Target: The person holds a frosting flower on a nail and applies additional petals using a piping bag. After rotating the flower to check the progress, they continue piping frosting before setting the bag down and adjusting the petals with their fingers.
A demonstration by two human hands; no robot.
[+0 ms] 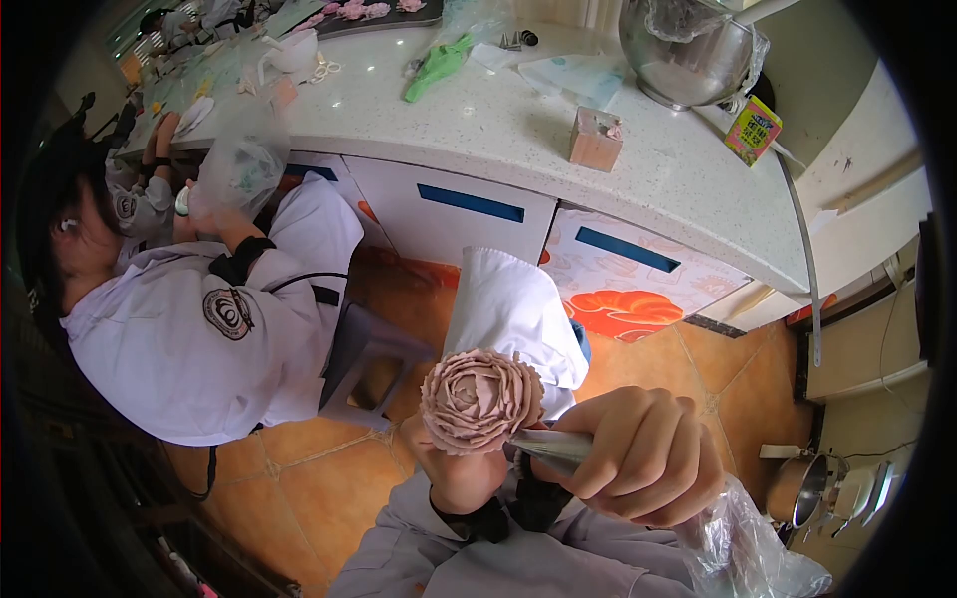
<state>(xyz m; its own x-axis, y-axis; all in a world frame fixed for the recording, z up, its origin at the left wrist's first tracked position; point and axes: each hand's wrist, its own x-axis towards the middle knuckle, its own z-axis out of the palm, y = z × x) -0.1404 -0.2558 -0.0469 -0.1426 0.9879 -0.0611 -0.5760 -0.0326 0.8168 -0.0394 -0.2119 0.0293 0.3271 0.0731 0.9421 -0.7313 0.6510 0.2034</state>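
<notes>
A dusty-pink piped cream flower, with many ruffled petals in rings, is held up in front of me. My left hand is closed beneath it; the flower hides most of the fingers and whatever supports it. From the right, my right hand is wrapped round a clear piping bag, whose loose end hangs below the fist. The bag's metal piping tip points left and meets the flower's lower right edge.
A white speckled counter runs across the back. On it stand a steel mixing bowl, a small wooden block, a yellow-green box and a green piping bag. Close on the left sits a co-worker in white.
</notes>
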